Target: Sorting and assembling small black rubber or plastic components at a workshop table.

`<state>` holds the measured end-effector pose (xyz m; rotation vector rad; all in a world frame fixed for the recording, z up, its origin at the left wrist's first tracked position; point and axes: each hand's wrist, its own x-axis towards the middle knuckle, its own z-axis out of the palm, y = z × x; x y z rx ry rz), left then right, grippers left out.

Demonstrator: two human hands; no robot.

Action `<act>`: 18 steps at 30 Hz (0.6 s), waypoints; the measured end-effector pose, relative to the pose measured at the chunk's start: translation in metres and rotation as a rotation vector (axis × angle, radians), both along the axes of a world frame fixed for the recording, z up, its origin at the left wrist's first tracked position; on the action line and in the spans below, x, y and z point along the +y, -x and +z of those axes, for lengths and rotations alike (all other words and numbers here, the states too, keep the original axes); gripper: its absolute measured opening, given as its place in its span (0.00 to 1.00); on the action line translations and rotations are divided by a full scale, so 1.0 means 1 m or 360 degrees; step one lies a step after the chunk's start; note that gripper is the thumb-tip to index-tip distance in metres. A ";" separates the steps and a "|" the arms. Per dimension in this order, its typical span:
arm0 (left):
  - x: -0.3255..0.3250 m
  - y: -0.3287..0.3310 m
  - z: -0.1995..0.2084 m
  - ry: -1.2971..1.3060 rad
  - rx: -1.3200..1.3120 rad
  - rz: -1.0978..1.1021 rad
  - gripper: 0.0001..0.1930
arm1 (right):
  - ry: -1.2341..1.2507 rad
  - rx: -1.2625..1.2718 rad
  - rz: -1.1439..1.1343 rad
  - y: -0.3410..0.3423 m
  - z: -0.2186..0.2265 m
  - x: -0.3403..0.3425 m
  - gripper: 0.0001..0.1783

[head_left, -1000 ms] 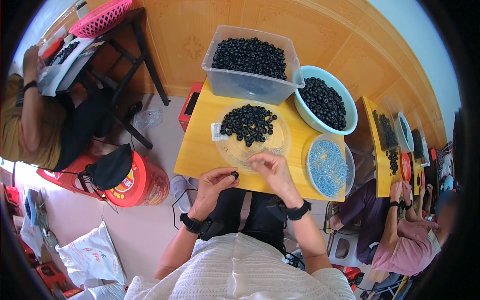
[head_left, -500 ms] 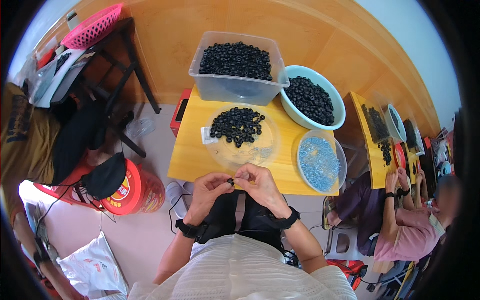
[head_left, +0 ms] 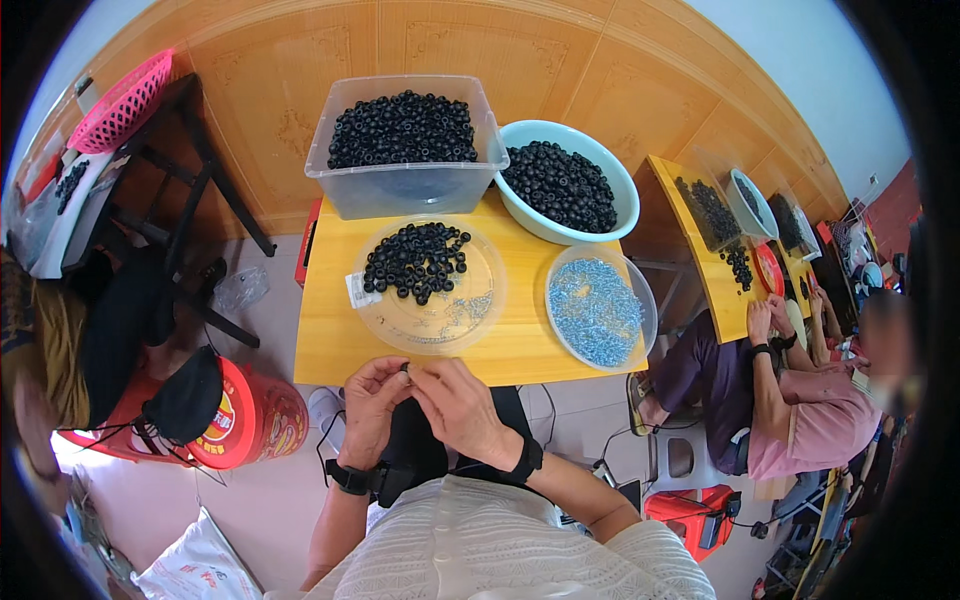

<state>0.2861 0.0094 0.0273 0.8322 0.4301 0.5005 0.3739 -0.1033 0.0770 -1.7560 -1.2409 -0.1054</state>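
Note:
In front of the table's near edge, my left hand [head_left: 372, 412] is closed, with a small black ring [head_left: 404, 368] pinched at its fingertips. My right hand [head_left: 458, 412] meets it from the right, back upward, fingers pressed together against the ring; anything between those fingertips is hidden. Just beyond them, a round clear plastic lid [head_left: 440, 340] lies on the yellow table [head_left: 325, 345]. Loose black rings [head_left: 410, 265] are heaped on it, beside scattered small silvery pieces [head_left: 465, 308]. To the right, a clear round dish [head_left: 652, 300] holds many small bluish-silver pieces [head_left: 590, 320].
A clear plastic bin [head_left: 400, 190] and a pale blue basin [head_left: 622, 175], both full of black rings, stand along the table's back. A red bucket [head_left: 285, 415] and a person in brown [head_left: 60, 340] are at left. Another person in pink [head_left: 820, 425] works at right.
The view has swung right, so the table and bins appear farther left. My right hand has turned over the ring, its back now facing up. My left hand still holds the ring.

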 end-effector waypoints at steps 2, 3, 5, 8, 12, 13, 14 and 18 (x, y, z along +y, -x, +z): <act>0.001 0.000 0.001 0.0043 -0.0013 -0.0013 0.09 | 0.0125 -0.0097 0.0073 0.000 0.001 -0.003 0.12; 0.001 0.001 0.001 0.0085 -0.0025 -0.0023 0.09 | 0.0127 -0.0093 0.0075 -0.002 0.001 -0.004 0.12; 0.001 0.000 0.008 0.0077 0.0001 -0.0070 0.09 | 0.0075 0.0128 0.0109 -0.013 0.003 -0.009 0.10; 0.002 0.001 0.009 0.0074 0.0007 -0.0102 0.10 | 0.0222 0.0132 -0.0003 -0.043 0.000 -0.018 0.11; 0.002 0.001 0.010 0.0112 -0.0013 -0.0087 0.10 | 0.0458 0.0117 -0.0229 -0.096 -0.007 -0.020 0.08; 0.002 0.001 0.009 0.0112 -0.0014 -0.0082 0.10 | 0.0486 0.0086 -0.0312 -0.109 -0.011 -0.017 0.08; 0.003 0.002 0.008 0.0116 -0.0023 -0.0101 0.10 | 0.0486 0.0084 -0.0306 -0.120 -0.017 -0.013 0.08; 0.005 0.004 0.009 0.0123 -0.0025 -0.0106 0.10 | 0.0449 -0.0080 -0.0307 -0.149 -0.026 0.009 0.08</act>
